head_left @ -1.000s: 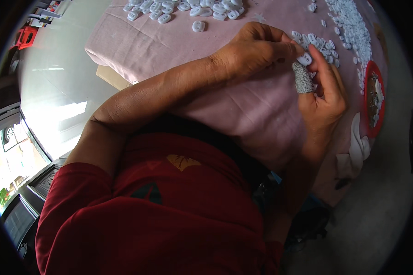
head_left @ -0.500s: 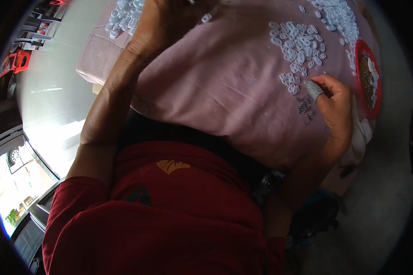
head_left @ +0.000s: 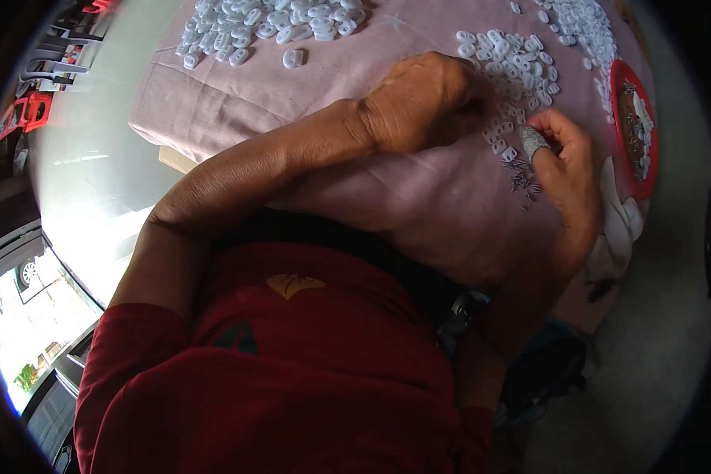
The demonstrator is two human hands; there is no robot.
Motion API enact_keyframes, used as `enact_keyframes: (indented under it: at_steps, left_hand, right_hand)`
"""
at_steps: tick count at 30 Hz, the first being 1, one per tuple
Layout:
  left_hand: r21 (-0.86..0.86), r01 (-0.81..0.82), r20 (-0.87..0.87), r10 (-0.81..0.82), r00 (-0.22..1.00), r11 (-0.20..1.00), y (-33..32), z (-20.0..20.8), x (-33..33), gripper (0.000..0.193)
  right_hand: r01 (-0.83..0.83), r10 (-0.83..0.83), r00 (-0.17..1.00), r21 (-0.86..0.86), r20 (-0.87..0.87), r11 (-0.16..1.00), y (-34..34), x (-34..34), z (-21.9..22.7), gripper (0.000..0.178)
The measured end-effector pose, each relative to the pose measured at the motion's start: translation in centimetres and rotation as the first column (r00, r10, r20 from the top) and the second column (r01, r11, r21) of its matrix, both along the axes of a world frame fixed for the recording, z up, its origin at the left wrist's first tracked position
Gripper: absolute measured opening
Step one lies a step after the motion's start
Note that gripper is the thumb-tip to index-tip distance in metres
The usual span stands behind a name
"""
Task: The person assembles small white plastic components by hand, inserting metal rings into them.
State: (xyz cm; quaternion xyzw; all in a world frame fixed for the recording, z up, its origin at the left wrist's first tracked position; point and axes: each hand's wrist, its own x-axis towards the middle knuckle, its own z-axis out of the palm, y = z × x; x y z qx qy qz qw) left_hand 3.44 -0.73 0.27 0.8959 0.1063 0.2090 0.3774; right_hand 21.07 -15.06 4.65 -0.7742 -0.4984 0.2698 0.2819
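Observation:
My left hand (head_left: 426, 103) is over the middle of the cloth-covered table, its back toward me and fingers curled; its fingertips are hidden. It lies beside a loose heap of white oval plastic pieces (head_left: 521, 63) with holes. Just to its right, my right hand (head_left: 567, 162) has thumb and forefinger brought together, with a grey wrapping (head_left: 534, 142) round the thumb. Whatever is between those fingers is too small to make out. Between the hands sit a few smaller white plastic pieces (head_left: 501, 146) and a little scatter of thin metal screws or pins (head_left: 523, 177).
A larger heap of white oval pieces (head_left: 245, 24) covers the far left. More small white pieces (head_left: 581, 31) are heaped at the far right. A red tray (head_left: 646, 188) with metal bits stands at the right edge, above a white cloth (head_left: 622, 220). The pink tablecloth (head_left: 205, 103) drapes over the edge.
My left hand has come from the far left heap rightward and nearer, close to my right hand. The right hand has shifted slightly left.

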Motion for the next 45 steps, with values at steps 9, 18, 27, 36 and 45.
enact_keyframes:
  at_steps: [9, 18, 27, 36, 45]
  left_hand:
    - [-0.664, 0.109, 0.106, -0.051, 0.993, 0.739, 2.0, 0.3, -0.8, 0.015]
    - [-0.911, 0.064, 0.019, -0.114, 0.993, 0.408, 2.4, 1.7, -1.6, 0.022]
    - [-0.942, 0.099, 0.082, -0.068, 0.994, 0.321, 2.5, 1.3, -1.6, 0.022]
    - [-0.887, 0.137, 0.115, -0.076, 0.99, 0.442, 2.3, 1.5, -1.8, 0.024]
    - [-0.892, 0.166, 0.14, -0.092, 0.986, 0.42, 2.2, 1.5, -1.9, 0.021]
  right_hand:
    - [0.03, 0.024, 0.987, 0.326, -0.161, 0.945, 0.7, -1.7, 0.1, 0.01]
    - [0.087, 0.062, 0.953, 0.462, -0.298, 0.883, 1.4, -3.1, 0.0, 0.019]
    - [0.088, 0.089, 0.927, 0.441, -0.365, 0.893, 1.4, -3.6, 0.4, 0.025]
    - [0.121, 0.082, 0.908, 0.444, -0.41, 0.888, 1.8, -4.3, 0.2, 0.023]
    - [0.138, 0.077, 0.897, 0.442, -0.435, 0.886, 1.9, -4.2, -0.3, 0.019]
